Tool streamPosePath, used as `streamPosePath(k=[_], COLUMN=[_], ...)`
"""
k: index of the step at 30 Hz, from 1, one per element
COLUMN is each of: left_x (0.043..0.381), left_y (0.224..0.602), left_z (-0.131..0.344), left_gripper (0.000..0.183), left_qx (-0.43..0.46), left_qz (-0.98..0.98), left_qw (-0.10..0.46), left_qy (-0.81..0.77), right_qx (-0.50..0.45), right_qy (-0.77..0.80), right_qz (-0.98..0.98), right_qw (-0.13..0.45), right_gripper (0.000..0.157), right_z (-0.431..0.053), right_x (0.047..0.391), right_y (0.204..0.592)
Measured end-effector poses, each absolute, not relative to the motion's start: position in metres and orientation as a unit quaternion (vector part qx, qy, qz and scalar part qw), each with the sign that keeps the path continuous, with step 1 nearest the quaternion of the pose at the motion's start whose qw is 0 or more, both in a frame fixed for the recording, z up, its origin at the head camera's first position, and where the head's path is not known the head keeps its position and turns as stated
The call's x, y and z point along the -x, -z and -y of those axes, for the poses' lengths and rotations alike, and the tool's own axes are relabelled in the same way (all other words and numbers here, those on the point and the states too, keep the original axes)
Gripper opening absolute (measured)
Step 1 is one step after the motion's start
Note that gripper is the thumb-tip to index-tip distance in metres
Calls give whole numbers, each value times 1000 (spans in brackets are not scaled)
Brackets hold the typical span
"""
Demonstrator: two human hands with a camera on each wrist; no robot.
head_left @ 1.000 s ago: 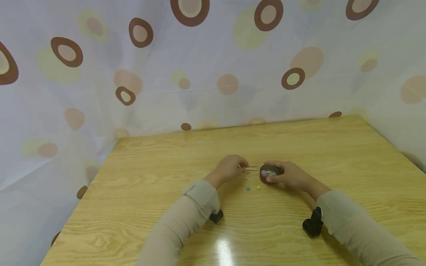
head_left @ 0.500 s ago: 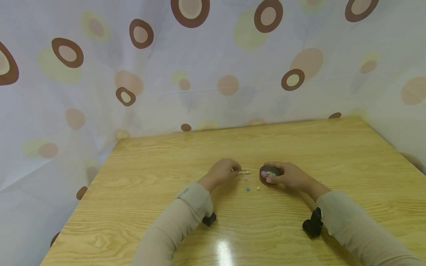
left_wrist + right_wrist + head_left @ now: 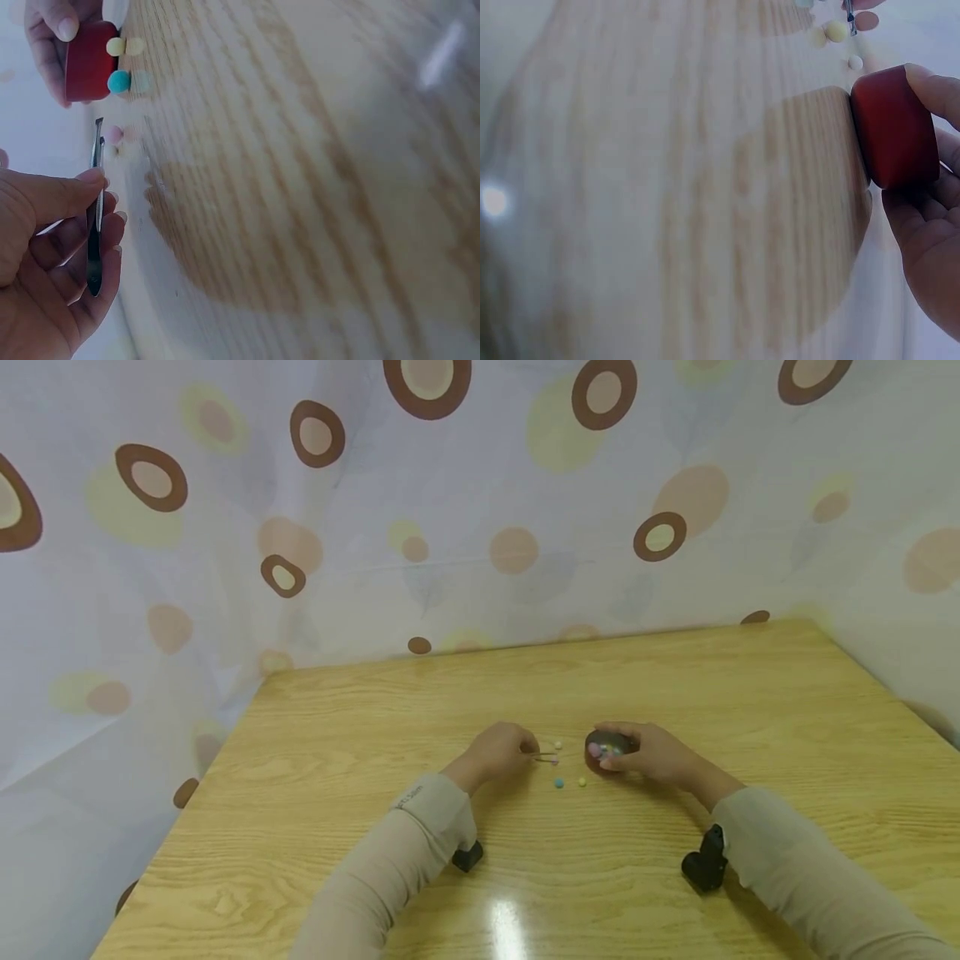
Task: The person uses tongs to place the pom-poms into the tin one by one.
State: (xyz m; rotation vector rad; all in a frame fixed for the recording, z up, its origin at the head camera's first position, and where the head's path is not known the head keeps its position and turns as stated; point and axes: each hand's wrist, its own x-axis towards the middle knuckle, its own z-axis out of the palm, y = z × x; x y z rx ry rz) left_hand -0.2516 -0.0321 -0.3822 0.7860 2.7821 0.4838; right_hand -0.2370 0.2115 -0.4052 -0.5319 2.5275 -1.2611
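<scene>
My left hand (image 3: 498,750) pinches metal tweezers (image 3: 96,214) between thumb and fingers. Their tips are slightly apart, right at a small pink ball (image 3: 114,135) on the table. A pale cream ball (image 3: 558,745) lies just beyond them. Closer to me are a teal ball (image 3: 119,82) and a yellow ball (image 3: 115,46). To the right, my right hand (image 3: 654,753) grips a small round red container (image 3: 895,129) by its sides, low at the tabletop. In the head view, several coloured balls show inside the container, one of them larger and pink.
The wood-grain table (image 3: 360,735) extends to a patterned cloth (image 3: 480,510) behind it, and more cloth hangs at both sides. Black wrist devices (image 3: 705,860) sit under both sleeves. A bright light reflection (image 3: 506,927) shows near the front.
My left hand has drawn back to the left and toward me with the tweezers. Their tips have gone from beside the container, past the cream ball, to the pink ball. The right hand stays put.
</scene>
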Motion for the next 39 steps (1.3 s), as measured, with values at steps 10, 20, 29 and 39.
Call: streamPosePath(k=[10, 20, 29, 39], left_x=[250, 249, 249, 252], left_y=[382, 383, 384, 384], left_z=[33, 33, 33, 29], left_gripper=[17, 16, 16, 16], left_qx=[-265, -268, -264, -275], left_qz=[-945, -945, -945, -943], left_qw=[110, 105, 99, 76], left_qy=[-155, -157, -165, -172], right_qx=[181, 186, 180, 186], right_qy=[442, 449, 447, 441], right_qz=[-869, -863, -866, -869], right_qw=[133, 137, 136, 127], right_gripper=[65, 65, 65, 64], right_z=[-212, -213, -212, -213], right_x=[237, 236, 236, 236], right_y=[405, 402, 403, 405])
